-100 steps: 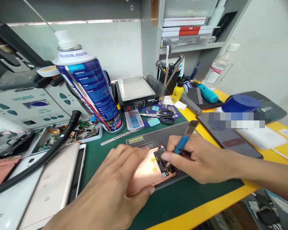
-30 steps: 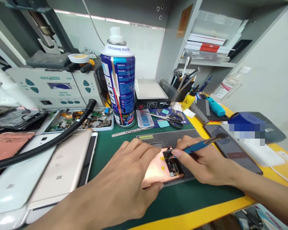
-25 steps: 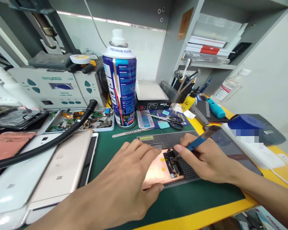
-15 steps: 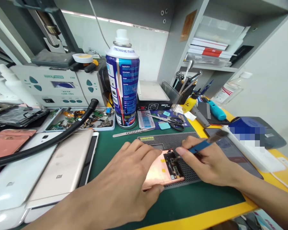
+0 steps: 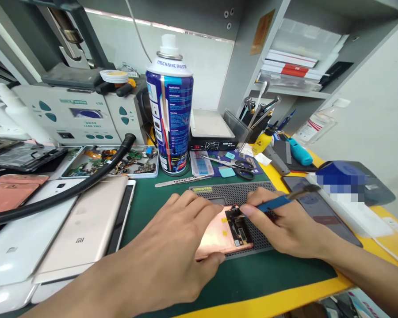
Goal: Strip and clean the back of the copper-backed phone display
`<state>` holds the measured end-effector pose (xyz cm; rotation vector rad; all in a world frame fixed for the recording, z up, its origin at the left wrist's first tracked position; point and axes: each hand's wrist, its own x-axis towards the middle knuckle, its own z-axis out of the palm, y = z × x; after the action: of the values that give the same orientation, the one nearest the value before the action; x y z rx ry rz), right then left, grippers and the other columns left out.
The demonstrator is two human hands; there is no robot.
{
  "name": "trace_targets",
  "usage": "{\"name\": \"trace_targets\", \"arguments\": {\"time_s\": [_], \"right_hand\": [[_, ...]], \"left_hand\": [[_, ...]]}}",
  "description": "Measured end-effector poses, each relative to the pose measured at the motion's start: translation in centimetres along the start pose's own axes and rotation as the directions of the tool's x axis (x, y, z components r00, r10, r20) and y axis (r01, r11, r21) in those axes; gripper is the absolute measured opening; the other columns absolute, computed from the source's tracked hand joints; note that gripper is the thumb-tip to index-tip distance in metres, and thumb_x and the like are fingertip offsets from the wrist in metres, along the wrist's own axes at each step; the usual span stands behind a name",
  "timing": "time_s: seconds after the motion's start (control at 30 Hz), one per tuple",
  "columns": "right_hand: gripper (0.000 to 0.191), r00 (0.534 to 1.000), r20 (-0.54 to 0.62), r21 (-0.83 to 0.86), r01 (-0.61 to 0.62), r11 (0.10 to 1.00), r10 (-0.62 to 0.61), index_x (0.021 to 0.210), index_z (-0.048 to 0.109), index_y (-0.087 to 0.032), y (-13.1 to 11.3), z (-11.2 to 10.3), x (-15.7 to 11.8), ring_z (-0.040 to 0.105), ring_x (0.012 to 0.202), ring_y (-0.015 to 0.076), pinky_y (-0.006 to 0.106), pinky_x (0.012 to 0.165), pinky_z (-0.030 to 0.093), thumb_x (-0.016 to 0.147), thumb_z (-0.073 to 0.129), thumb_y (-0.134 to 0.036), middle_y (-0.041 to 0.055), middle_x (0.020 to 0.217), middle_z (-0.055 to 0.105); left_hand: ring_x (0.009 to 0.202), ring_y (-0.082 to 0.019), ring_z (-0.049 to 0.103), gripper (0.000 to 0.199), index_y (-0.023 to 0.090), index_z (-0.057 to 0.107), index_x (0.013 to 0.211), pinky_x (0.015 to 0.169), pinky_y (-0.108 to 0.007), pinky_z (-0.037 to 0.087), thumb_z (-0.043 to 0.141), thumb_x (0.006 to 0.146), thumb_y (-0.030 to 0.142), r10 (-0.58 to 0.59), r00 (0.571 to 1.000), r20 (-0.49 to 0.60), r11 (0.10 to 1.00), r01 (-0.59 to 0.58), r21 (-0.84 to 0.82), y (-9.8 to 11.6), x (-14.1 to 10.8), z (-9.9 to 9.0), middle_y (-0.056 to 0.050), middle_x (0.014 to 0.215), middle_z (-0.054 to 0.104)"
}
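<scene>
In the head view, the shiny pink panel (image 5: 212,239) lies on a gray mat (image 5: 234,191) full of little holes. The left hand (image 5: 182,234) is clamped on the panel, fingers at its far edge and thumb at its near edge. The right hand (image 5: 278,225) pinches a blue tool (image 5: 273,204). The tool's thin tip is at the black part (image 5: 240,232), on the panel's 3 o'clock end (I cannot tell if it touches). From the panel, scissors (image 5: 240,169) lie at 12 o'clock. Silver tweezers (image 5: 175,182) and a tall blue can (image 5: 177,115) are at 11 o'clock. A pale gold phone (image 5: 82,221) lies at 9 o'clock. A green mat (image 5: 239,282) covers much of the yellow tabletop (image 5: 225,308).
</scene>
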<state>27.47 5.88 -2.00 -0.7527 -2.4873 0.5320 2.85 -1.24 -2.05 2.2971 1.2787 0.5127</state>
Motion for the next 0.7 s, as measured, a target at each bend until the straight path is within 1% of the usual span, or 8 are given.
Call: {"name": "trace_targets", "arguments": {"time_s": [0.1,0.17,0.27,0.37,0.47,0.6,0.7], "right_hand": [[0.019,1.000,-0.019,-0.059,-0.026,0.998,0.024,0.083,0.051,-0.023,-0.02,-0.07,0.11,0.053,0.059,0.0143,0.030,0.060,0.041,0.102,0.053,-0.025,-0.0013,0.071,0.058],[0.016,1.000,-0.001,-0.014,-0.025,1.000,0.025,0.086,0.054,-0.022,-0.08,-0.03,0.13,0.057,0.063,0.0150,0.030,0.062,0.043,0.102,0.053,-0.024,-0.0001,0.073,0.060],[0.012,0.999,0.032,0.073,0.006,0.997,-0.008,0.092,0.055,-0.021,-0.03,0.04,0.08,0.060,0.072,0.0157,0.030,0.067,0.046,0.103,0.052,-0.022,0.0014,0.079,0.063],[0.013,1.000,0.027,0.051,-0.007,0.999,0.005,0.090,0.052,-0.022,0.22,-0.07,0.01,0.057,0.070,0.0146,0.030,0.067,0.044,0.103,0.053,-0.022,-0.0005,0.079,0.059],[0.014,0.998,0.046,0.043,-0.035,0.998,0.033,0.089,0.050,-0.023,0.36,-0.13,-0.02,0.053,0.068,0.0134,0.030,0.066,0.041,0.103,0.053,-0.022,-0.0025,0.078,0.055],[0.012,0.999,0.041,0.088,-0.027,0.996,0.024,0.091,0.052,-0.023,0.09,0.26,-0.03,0.055,0.073,0.0131,0.028,0.069,0.043,0.103,0.052,-0.021,-0.0021,0.081,0.057],[0.011,0.998,0.055,0.104,-0.012,0.995,0.006,0.093,0.053,-0.022,-0.09,0.34,0.02,0.056,0.075,0.0132,0.028,0.070,0.043,0.104,0.051,-0.021,-0.0017,0.083,0.059]], "left_hand": [[0.113,-0.027,0.051,0.046,0.027,0.055,0.132,0.101,-0.047,0.043,0.065,0.087,0.024,0.018,1.000,0.004,1.000,-0.018,-0.013,0.17,0.02,-0.16,-0.004,0.125,0.062],[0.113,-0.026,0.050,0.044,0.027,0.055,0.131,0.101,-0.047,0.043,0.064,0.087,0.024,0.010,1.000,0.016,1.000,-0.009,-0.012,0.20,-0.05,-0.12,-0.004,0.124,0.062],[0.113,-0.027,0.050,0.043,0.027,0.055,0.130,0.101,-0.047,0.043,0.063,0.088,0.026,-0.012,1.000,0.012,1.000,0.012,0.002,0.11,-0.10,0.01,-0.004,0.124,0.060],[0.113,-0.026,0.050,0.043,0.027,0.054,0.130,0.100,-0.047,0.043,0.062,0.089,0.027,0.005,1.000,0.005,1.000,-0.005,-0.002,0.10,0.00,-0.07,-0.003,0.124,0.060],[0.113,-0.026,0.049,0.043,0.026,0.055,0.131,0.101,-0.047,0.042,0.063,0.088,0.026,0.006,1.000,0.020,1.000,-0.006,-0.003,0.24,0.03,-0.19,-0.003,0.124,0.061],[0.115,-0.028,0.049,0.045,0.026,0.054,0.132,0.101,-0.049,0.041,0.063,0.088,0.028,-0.014,1.000,0.018,1.000,0.014,0.015,0.16,-0.15,0.13,-0.004,0.124,0.061],[0.116,-0.028,0.049,0.043,0.026,0.055,0.131,0.101,-0.050,0.040,0.063,0.088,0.029,0.000,1.000,0.004,1.000,0.000,0.013,-0.11,-0.15,0.41,-0.003,0.124,0.060]]}}
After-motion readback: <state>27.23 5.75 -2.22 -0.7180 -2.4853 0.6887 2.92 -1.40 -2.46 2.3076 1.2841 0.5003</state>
